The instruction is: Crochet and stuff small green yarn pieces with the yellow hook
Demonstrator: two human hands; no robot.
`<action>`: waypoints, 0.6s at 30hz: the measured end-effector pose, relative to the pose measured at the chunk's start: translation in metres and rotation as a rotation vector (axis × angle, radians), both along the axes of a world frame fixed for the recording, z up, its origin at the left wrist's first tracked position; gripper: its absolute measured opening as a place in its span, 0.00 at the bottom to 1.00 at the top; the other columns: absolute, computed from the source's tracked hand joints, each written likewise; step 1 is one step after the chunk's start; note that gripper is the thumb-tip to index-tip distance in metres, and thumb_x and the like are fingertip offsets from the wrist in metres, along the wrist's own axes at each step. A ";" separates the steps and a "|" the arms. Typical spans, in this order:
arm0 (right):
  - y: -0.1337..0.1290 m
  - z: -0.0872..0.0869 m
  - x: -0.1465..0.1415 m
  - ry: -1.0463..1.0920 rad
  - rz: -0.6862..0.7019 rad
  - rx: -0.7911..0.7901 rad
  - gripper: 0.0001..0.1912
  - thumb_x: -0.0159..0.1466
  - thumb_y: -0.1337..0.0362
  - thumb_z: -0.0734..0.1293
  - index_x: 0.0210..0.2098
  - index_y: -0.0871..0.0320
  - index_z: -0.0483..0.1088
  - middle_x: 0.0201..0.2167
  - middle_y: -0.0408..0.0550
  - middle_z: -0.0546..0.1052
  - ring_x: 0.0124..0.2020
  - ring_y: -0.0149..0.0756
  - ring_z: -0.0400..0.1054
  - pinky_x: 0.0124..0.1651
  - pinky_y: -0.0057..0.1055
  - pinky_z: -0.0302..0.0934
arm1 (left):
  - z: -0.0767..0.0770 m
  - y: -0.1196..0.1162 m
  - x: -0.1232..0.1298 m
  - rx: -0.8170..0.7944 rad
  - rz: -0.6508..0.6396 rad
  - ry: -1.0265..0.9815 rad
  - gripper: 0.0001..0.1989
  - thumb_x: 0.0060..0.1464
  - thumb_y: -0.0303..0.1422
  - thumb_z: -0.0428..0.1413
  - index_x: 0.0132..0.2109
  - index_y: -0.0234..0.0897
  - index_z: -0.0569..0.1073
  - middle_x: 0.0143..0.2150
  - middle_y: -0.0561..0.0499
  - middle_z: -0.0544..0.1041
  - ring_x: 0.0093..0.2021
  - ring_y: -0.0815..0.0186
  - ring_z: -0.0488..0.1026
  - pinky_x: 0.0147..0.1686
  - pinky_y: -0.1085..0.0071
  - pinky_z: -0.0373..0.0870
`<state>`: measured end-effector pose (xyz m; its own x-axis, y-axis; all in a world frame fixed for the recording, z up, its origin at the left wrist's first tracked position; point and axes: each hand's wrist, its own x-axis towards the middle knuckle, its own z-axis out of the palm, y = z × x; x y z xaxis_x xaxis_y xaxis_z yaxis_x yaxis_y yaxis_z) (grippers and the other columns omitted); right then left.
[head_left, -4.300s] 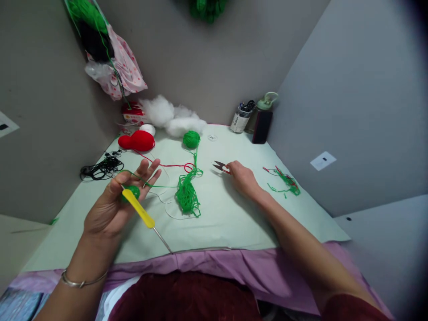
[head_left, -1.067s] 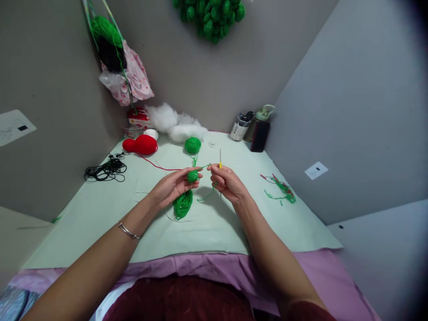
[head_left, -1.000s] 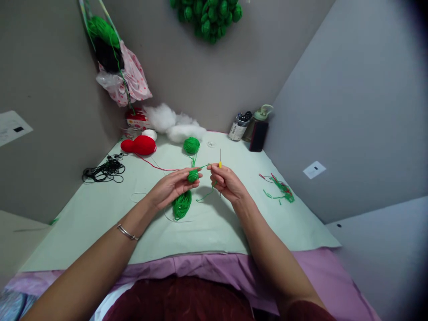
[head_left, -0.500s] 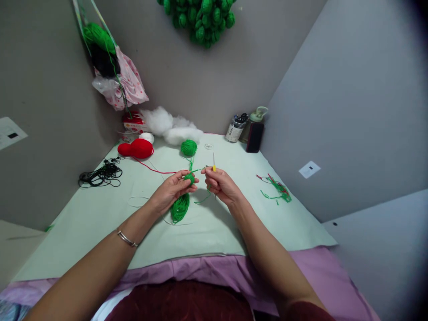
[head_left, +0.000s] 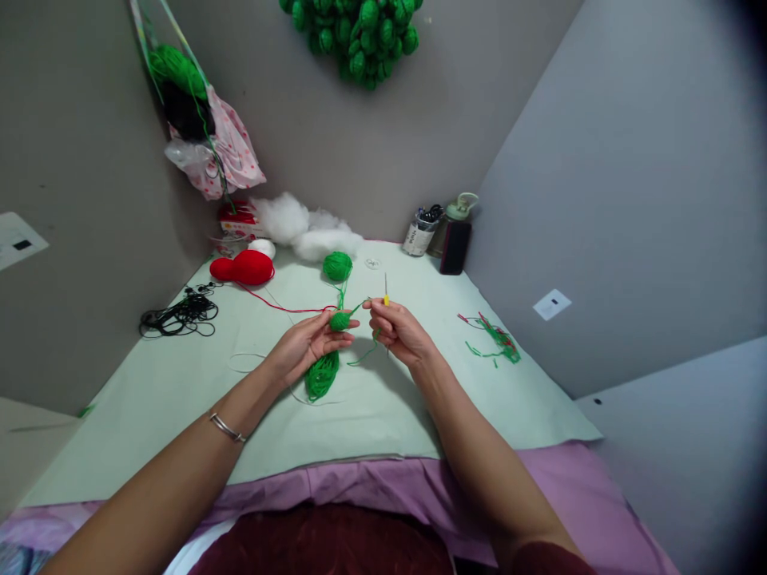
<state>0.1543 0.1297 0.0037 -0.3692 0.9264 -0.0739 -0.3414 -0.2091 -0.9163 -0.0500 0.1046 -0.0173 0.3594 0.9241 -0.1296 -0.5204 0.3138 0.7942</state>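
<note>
A small rounded green crocheted piece point(head_left: 339, 321) lies against the fingers of my left hand point(head_left: 305, 343), which supports it with the fingers partly spread. A short strand of green yarn point(head_left: 358, 307) runs taut from the piece to the fingertips of my right hand point(head_left: 395, 329). That hand is closed round a thin crochet hook point(head_left: 387, 300) with a yellow grip, its metal shaft pointing up. A loose green tail hangs below the right hand. Beneath my left hand lies a green yarn skein point(head_left: 322, 375), partly covered by the fingers.
Behind the hands are a green yarn ball point(head_left: 337, 267), red yarn point(head_left: 243, 268) and white stuffing point(head_left: 300, 228). Black earphone cords point(head_left: 183, 311) lie left, yarn scraps point(head_left: 497, 339) right. A pen holder point(head_left: 419, 233), bottle point(head_left: 460, 208) and phone point(head_left: 455, 247) stand at the back.
My left thumb has shifted off the front of the green piece, leaving more of it visible. The strand now slopes up more steeply to my right hand, which has barely moved.
</note>
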 end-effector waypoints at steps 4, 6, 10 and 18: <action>0.001 0.004 0.004 -0.001 -0.019 0.017 0.17 0.57 0.55 0.77 0.39 0.60 0.76 0.14 0.29 0.53 0.18 0.22 0.36 0.19 0.23 0.33 | -0.004 0.001 0.000 -0.003 0.015 -0.019 0.15 0.70 0.31 0.52 0.50 0.26 0.81 0.48 0.35 0.85 0.44 0.59 0.85 0.51 0.66 0.81; 0.002 0.005 0.006 -0.004 -0.027 0.021 0.17 0.57 0.55 0.77 0.39 0.60 0.76 0.14 0.28 0.53 0.18 0.22 0.36 0.19 0.22 0.33 | -0.004 0.002 0.001 -0.005 0.022 -0.028 0.15 0.70 0.30 0.52 0.50 0.25 0.81 0.48 0.35 0.85 0.46 0.59 0.84 0.54 0.65 0.80; 0.002 0.005 0.006 -0.014 -0.034 0.022 0.18 0.56 0.55 0.78 0.39 0.60 0.76 0.14 0.28 0.53 0.18 0.22 0.36 0.19 0.22 0.34 | -0.004 0.001 0.002 -0.008 0.033 -0.035 0.15 0.70 0.30 0.51 0.49 0.26 0.81 0.49 0.35 0.85 0.49 0.57 0.84 0.57 0.62 0.78; 0.010 0.003 0.011 -0.089 -0.062 0.037 0.20 0.58 0.54 0.77 0.43 0.61 0.77 0.15 0.28 0.53 0.17 0.22 0.37 0.20 0.23 0.36 | -0.008 0.002 0.000 0.003 0.062 -0.011 0.13 0.68 0.32 0.55 0.48 0.27 0.82 0.57 0.34 0.82 0.54 0.55 0.82 0.61 0.61 0.75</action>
<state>0.1656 0.1402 0.0071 -0.3051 0.9498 -0.0689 -0.2696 -0.1555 -0.9503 -0.0497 0.1064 -0.0258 0.3027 0.9451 -0.1231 -0.5478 0.2782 0.7890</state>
